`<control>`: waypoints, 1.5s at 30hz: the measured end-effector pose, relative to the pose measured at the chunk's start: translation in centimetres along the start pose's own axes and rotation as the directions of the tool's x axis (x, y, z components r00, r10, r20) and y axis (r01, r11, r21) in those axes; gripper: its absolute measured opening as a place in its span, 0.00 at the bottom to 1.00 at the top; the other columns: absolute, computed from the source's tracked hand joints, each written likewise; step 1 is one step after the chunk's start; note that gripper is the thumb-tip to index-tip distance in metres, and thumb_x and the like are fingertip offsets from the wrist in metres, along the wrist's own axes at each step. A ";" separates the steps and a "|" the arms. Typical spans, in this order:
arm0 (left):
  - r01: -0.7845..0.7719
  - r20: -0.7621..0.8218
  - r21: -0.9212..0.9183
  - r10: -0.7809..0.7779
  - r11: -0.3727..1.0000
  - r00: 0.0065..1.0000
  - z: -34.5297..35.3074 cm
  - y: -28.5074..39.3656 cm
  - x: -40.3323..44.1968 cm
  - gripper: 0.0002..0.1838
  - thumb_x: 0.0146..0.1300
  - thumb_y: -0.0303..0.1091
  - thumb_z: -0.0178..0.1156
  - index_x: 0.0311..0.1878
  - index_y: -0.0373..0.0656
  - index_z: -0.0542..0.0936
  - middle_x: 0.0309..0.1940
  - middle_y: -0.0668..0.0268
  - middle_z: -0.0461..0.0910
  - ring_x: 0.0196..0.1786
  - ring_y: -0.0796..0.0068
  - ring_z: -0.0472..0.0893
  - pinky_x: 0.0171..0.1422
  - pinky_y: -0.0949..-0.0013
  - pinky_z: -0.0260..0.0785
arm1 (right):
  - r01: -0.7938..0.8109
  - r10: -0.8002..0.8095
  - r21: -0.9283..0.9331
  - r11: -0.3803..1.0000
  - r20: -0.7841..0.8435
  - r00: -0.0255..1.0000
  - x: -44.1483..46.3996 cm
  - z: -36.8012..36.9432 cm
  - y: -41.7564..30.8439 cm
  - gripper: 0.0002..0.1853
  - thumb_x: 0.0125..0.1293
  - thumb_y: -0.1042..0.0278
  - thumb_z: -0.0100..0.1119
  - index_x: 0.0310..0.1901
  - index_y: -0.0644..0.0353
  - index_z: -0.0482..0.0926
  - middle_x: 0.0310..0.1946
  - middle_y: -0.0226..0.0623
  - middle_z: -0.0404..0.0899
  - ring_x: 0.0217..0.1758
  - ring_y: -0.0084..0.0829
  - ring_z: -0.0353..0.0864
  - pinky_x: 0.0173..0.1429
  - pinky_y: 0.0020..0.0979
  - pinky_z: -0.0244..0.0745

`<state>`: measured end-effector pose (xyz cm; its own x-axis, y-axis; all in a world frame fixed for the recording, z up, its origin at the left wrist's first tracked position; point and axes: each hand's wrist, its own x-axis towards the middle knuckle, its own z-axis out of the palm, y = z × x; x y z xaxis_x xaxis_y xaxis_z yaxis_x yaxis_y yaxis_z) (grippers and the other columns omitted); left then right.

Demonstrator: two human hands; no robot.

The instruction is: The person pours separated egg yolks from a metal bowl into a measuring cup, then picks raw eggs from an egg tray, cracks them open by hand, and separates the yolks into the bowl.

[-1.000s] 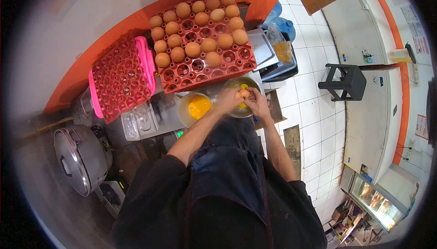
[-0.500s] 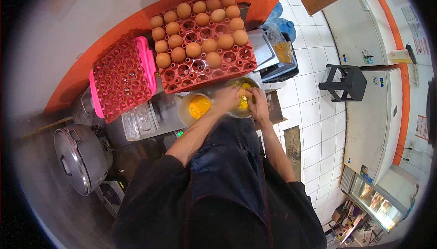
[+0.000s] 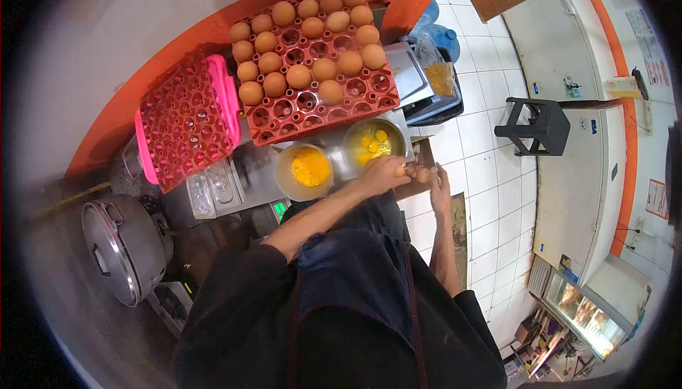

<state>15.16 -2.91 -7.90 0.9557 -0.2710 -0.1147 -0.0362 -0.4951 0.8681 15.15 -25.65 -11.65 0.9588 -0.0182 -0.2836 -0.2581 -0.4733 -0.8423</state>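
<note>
My left hand is closed around a brown eggshell, just beyond the near right edge of a metal bowl. Close beside it, my right hand has its fingers on another piece of eggshell. Several raw egg yolks lie in clear egg white inside the bowl. To the left stands a pale container with orange-yellow egg mixture in it. An open brown box is beneath my hands, its contents mostly hidden.
Behind the bowl, a red egg tray carries several brown eggs. An egg tray without eggs leans on a pink container. A large lidded pot stands at left, a black stool on the tiled floor at right.
Both hands have moved from over the bowl toward me and to the right, above the box. The egg they held over the bowl is now separate shell pieces, and the yolks are in full view.
</note>
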 end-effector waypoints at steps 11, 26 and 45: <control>0.455 0.063 -0.574 -0.517 0.681 0.854 -0.8 -4.0 0.4 0.27 0.61 0.58 0.67 0.48 0.41 0.82 0.30 0.67 0.81 0.30 0.76 0.80 0.35 0.72 0.72 | 0.454 -0.455 0.021 0.891 0.009 0.891 4.9 4.7 -24.7 0.25 0.69 0.66 0.63 0.65 0.61 0.72 0.58 0.41 0.77 0.50 0.31 0.77 0.57 0.32 0.74; 0.442 0.110 -0.721 -0.541 0.533 0.834 -3.2 -3.0 -0.2 0.22 0.72 0.57 0.54 0.32 0.48 0.71 0.23 0.74 0.68 0.27 0.84 0.71 0.29 0.75 0.65 | 0.640 -0.626 -0.197 0.743 0.134 0.768 10.0 8.6 -28.7 0.23 0.67 0.63 0.66 0.60 0.60 0.73 0.51 0.48 0.79 0.55 0.45 0.77 0.62 0.41 0.70; 0.350 0.211 -0.925 -0.564 0.150 0.798 -1.1 -4.3 1.3 0.25 0.79 0.55 0.41 0.63 0.46 0.72 0.49 0.66 0.79 0.44 0.75 0.80 0.44 0.68 0.74 | 0.469 -0.473 -0.171 0.866 0.022 0.881 -0.3 8.2 -12.0 0.24 0.76 0.61 0.54 0.67 0.66 0.69 0.54 0.42 0.75 0.50 0.28 0.75 0.51 0.27 0.72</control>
<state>16.92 -0.21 -11.21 0.7218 -0.1108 -0.6831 0.5991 0.5941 0.5367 16.99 -12.79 -5.22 0.9640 0.2270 0.1382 0.2465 -0.5695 -0.7842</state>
